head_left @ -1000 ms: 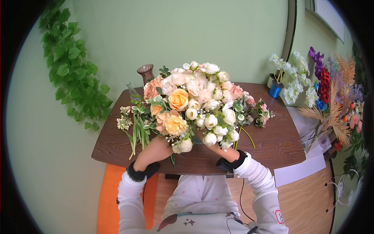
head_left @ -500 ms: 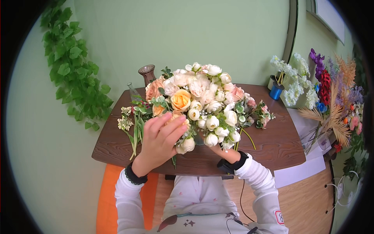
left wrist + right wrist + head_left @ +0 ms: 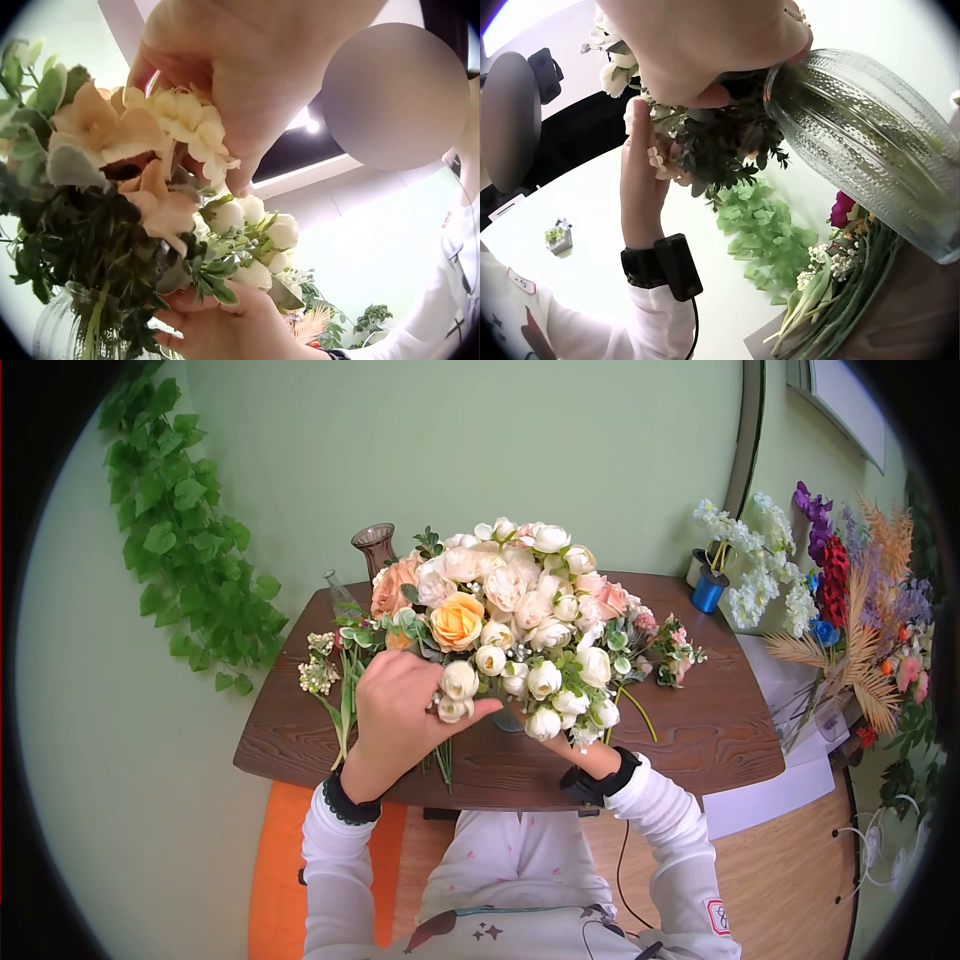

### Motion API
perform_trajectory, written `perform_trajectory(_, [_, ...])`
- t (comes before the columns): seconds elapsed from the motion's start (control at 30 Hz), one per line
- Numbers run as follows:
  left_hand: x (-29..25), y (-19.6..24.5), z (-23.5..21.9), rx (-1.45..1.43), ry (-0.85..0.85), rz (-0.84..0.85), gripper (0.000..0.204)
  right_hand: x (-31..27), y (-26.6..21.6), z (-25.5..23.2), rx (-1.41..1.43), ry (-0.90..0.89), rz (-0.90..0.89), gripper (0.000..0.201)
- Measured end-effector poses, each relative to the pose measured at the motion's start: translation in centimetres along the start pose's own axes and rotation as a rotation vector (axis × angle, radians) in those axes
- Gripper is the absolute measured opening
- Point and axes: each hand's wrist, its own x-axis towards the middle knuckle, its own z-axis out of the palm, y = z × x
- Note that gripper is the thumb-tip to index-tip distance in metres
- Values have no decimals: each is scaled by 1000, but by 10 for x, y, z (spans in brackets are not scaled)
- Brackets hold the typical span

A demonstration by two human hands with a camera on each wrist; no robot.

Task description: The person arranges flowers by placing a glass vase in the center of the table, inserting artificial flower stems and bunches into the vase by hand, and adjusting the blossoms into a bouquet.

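Observation:
A full bouquet of artificial flowers (image 3: 530,595) in white, blush and peach stands in a ribbed glass vase (image 3: 862,150). At its near left side my left hand (image 3: 400,705) curls its fingers over a peach blossom (image 3: 101,131). White blooms (image 3: 457,685) show between its thumb and fingers in the head view. Under the flowers, my right hand (image 3: 712,45) grips the stems close to the vase's mouth. Most of that hand is hidden by blooms in the head view.
Cut stems with white berries (image 3: 318,670) lie at the left of the wooden table (image 3: 690,750). Behind are a purple-tinted vase (image 3: 374,546) and a clear bottle (image 3: 338,588). A blue ribbon spool (image 3: 708,592) and more flowers (image 3: 850,600) stand to the right.
My left hand has come up from beneath the bouquet and closed its fingers over the peach blossom. White blooms near its thumb have shifted up and left. My right hand stays in place.

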Motion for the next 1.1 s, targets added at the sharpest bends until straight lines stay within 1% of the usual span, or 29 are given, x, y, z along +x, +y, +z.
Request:
perform_trajectory(0.07, [2, 3, 3, 71, -48, -153, 45, 1, -2, -2, -17, -1, 5, 29])
perform_trajectory(0.1, [5, 5, 7, 67, -47, -154, 45, -3, -2, -3, -24, -1, 8, 29])
perform_trajectory(0.17, [13, 10, 13, -162, 159, -170, 51, -1, -4, -4, -39, -2, 14, 29])
perform_trajectory(0.2, [13, 10, 10, -166, 159, -170, 51, -3, -4, -6, -47, -2, 17, 29])
perform_trajectory(0.27, [14, 11, 2, 71, -100, 44, 51, 0, -6, -6, -63, 0, 19, 29])
perform_trajectory(0.3, [16, 13, -1, 108, -107, 115, 44, 0, -6, -8, -70, 0, 19, 29])
perform_trajectory(0.37, [16, 14, 1, 101, -79, 123, 43, 9, -8, -7, -82, -2, 16, 28])
perform_trajectory(0.4, [15, 15, 2, 96, -53, 130, 42, 4, -6, -12, -86, -5, 13, 28])
perform_trajectory(0.43, [14, 15, 3, 99, -53, 127, 42, -1, -7, -15, -89, -8, 9, 28])
perform_trajectory(0.5, [11, 14, 5, 33, -39, 150, 43, 8, -6, -15, -97, -14, 2, 28])
perform_trajectory(0.57, [8, 14, 7, 6, -37, 138, 43, 12, -8, -14, -106, -15, -3, 28])
perform_trajectory(0.6, [7, 15, 7, -24, -38, 127, 42, 5, -7, -17, -111, -15, -3, 28])
perform_trajectory(0.63, [5, 15, 6, -24, -38, 127, 42, 11, -8, -16, -115, -16, -4, 28])
perform_trajectory(0.67, [3, 16, 4, -23, -39, 121, 44, -4, -13, -24, -120, -16, -4, 28])
perform_trajectory(0.7, [1, 16, 2, -21, -41, 115, 46, 14, -8, -18, -123, -17, -3, 28])
perform_trajectory(0.73, [-3, 15, 1, -22, -42, 114, 46, 16, -9, -17, -128, -19, -3, 27])
perform_trajectory(0.8, [-12, 7, -5, -35, 32, 178, 38, 22, -10, -17, -136, -20, -2, 27])
perform_trajectory(0.87, [-41, -22, 11, -128, 325, -91, 35, 26, -8, -20, -141, -21, 2, 27])
perform_trajectory(0.93, [-51, -49, 15, -338, 423, -313, 39, 24, -8, -21, -146, -21, 3, 27])
perform_trajectory(0.97, [-57, -61, 20, -337, 422, -313, 39, 25, -4, -20, -271, -3, -52, 27])
perform_trajectory(1.0, [-64, -74, 27, -457, 373, -551, 42, 24, 4, -16, -271, -2, -52, 27])
perform_trajectory(1.03, [-71, -86, 33, -575, 319, -790, 45, 24, 13, -9, -231, 61, -116, 27])
perform_trajectory(1.07, [-82, -96, 39, -574, 319, -789, 45, 25, 16, -6, -191, 125, -181, 27])
perform_trajectory(1.1, [-94, -105, 43, -572, 54, -757, 45, 24, 15, -3, -153, 149, -119, 27])
